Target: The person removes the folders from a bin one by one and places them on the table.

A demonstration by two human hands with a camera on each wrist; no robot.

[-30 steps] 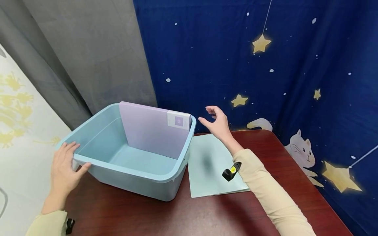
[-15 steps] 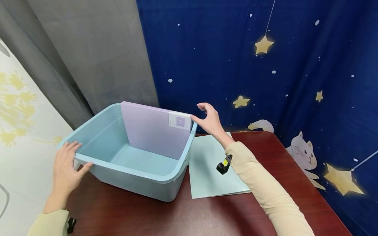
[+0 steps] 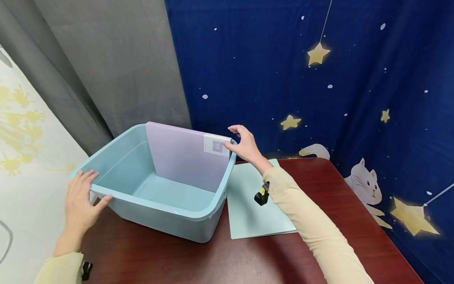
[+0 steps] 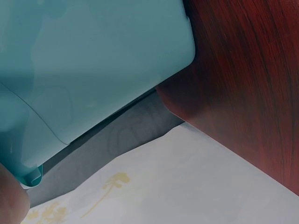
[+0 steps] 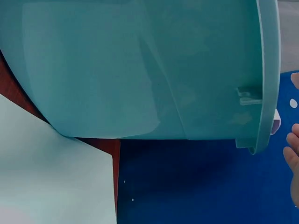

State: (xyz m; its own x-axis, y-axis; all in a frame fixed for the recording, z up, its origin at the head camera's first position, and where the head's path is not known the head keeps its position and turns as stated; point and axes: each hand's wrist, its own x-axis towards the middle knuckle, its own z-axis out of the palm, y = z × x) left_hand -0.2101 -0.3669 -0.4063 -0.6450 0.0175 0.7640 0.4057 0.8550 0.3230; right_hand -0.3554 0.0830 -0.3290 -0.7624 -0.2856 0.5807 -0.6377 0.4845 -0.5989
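My left hand (image 3: 79, 201) holds the near-left corner of a light-blue plastic tub (image 3: 156, 211). Its fingers lie over the rim, and the thumb lies along the front lip. A flat lavender box (image 3: 182, 157), with a white label at its upper right, stands upright inside, leaning against the tub's back wall. Level with that label is my right hand (image 3: 246, 146), thumb and fingers spread apart; the thumb tip overlaps the label in the head view. In the right wrist view, the fingers (image 5: 292, 158) show a gap from the end of the box (image 5: 276, 122).
To the right of the tub, pale green folders or sheets (image 3: 255, 213) lie on the dark red wooden table (image 3: 152, 256). A grey curtain (image 3: 131, 63) and a blue star-patterned curtain (image 3: 255, 71) hang behind. A white cloth (image 3: 28, 189) is at the left.
My right hand has moved left, from above the pale green folders to the box's upper right corner. The left hand keeps its place on the tub's rim.
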